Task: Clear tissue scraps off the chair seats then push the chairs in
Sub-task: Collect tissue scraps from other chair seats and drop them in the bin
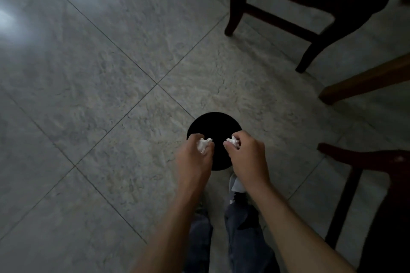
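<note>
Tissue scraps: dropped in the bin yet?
Not yet. Left hand and right hand each pinch scraps over the bin.

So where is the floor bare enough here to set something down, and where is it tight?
Bare tiled floor fills the left and centre, bordered by the black round bin and the dark chair at top right. The right edge is crowded: that chair's legs, a lighter wooden leg and another dark chair. Over the bin, left hand and right hand each hold a tissue scrap.

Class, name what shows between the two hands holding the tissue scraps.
In the head view, only the black round bin shows between the left hand and the right hand.
</note>
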Demonstrator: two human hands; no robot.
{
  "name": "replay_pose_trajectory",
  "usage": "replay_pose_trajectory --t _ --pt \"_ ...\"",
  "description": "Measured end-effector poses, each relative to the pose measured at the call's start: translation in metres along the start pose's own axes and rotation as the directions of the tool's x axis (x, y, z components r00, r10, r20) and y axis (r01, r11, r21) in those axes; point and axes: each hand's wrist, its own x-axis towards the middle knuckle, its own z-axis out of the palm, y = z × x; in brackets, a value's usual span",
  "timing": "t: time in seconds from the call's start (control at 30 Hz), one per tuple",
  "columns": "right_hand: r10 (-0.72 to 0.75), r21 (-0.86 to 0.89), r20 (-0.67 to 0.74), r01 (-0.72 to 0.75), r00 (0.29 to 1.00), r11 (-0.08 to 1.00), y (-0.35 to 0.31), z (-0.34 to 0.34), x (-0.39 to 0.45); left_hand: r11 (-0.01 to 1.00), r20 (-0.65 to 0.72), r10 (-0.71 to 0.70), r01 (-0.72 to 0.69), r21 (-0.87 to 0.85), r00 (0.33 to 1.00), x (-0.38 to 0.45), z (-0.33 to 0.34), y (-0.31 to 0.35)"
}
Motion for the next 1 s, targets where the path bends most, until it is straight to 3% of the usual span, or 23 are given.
replay_pose_trajectory --t 0.33,0.57,0.87,1.0 --pt "0.153 -0.02 0.048 -0.152 0.987 0.988 0.096 0.098 0.056 0.993 0.066 -0.116 0.115 0.02 0.991 0.058 0.082 -0.091" --pt "0.15 -0.033 0.098 -0.148 0.984 0.988 0.122 0.145 0.093 0.989 0.104 -0.141 0.135 0.066 0.985 0.101 0.123 -0.128" --pt "0.261 -0.086 0.119 -0.252 0.958 0.964 0.154 0.18 0.111 0.968 0.132 -0.25 0.246 0.046 0.959 0.127 0.15 -0.15" --pt "0.287 -0.092 0.131 -0.277 0.949 0.957 0.161 0.19 0.117 0.974 0.179 -0.226 0.215 0.077 0.958 0.13 0.155 -0.153"
